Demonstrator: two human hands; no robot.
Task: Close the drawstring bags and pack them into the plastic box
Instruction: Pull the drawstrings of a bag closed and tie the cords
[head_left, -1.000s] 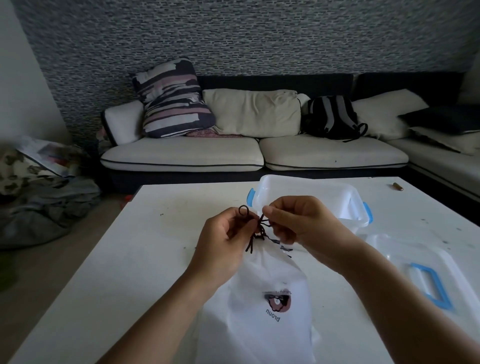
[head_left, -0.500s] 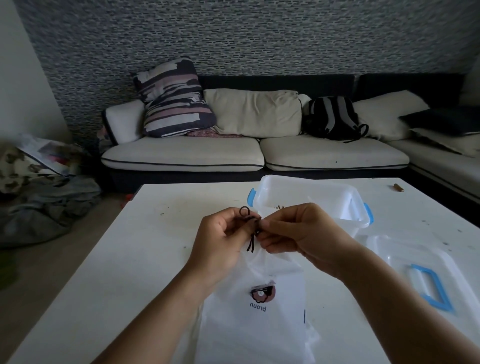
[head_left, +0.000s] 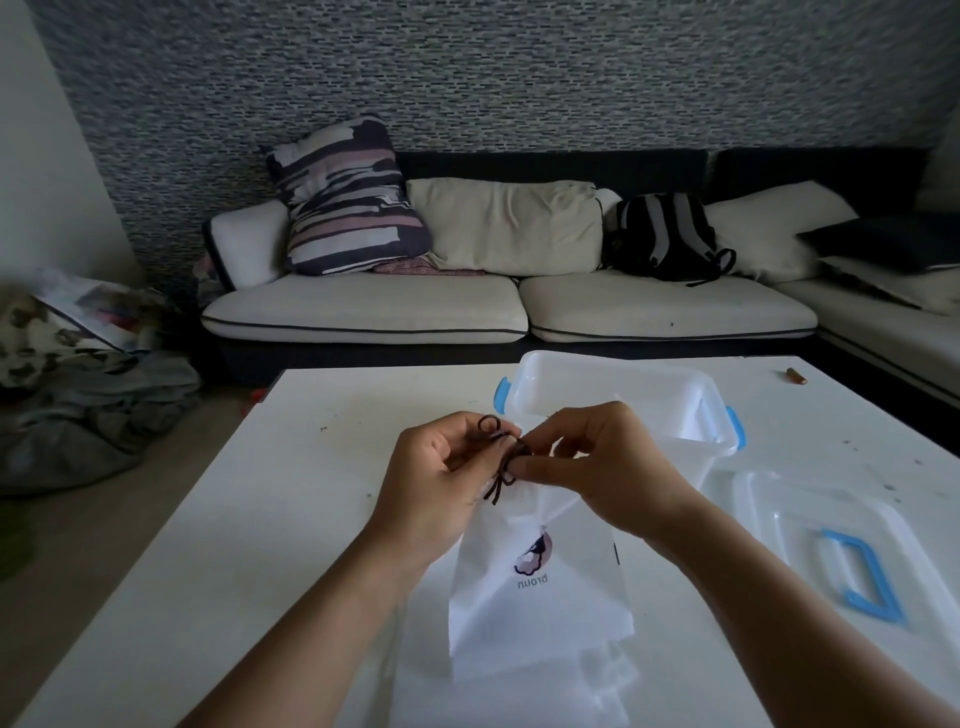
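Together, two hands worked at one dark drawstring (head_left: 500, 467): the left hand (head_left: 441, 480) pinched a small loop of it in a narrow grip, and the right hand (head_left: 597, 467) pinched the cord just beside that, fingertips nearly touching. Below the grip hung one white drawstring bag (head_left: 535, 587), its gathered neck up at the fingers and its long axis running from the grip back toward the person; a printed logo sat upside down on its face. More white bags (head_left: 587, 680) lay under its lower end, though their number could not be told. Just beyond the grip stood one clear plastic box (head_left: 613, 384) with two blue clips, open at the top. To the right of the grip lay one clear lid (head_left: 810, 525) with a blue handle, flat on the white desk (head_left: 234, 545). A small brown item (head_left: 795, 375) lay at the desk's far right edge. Beyond the desk stood a pale sofa (head_left: 415, 312) with a striped cushion (head_left: 345, 200) and a dark backpack (head_left: 665, 236), against a speckled wall.
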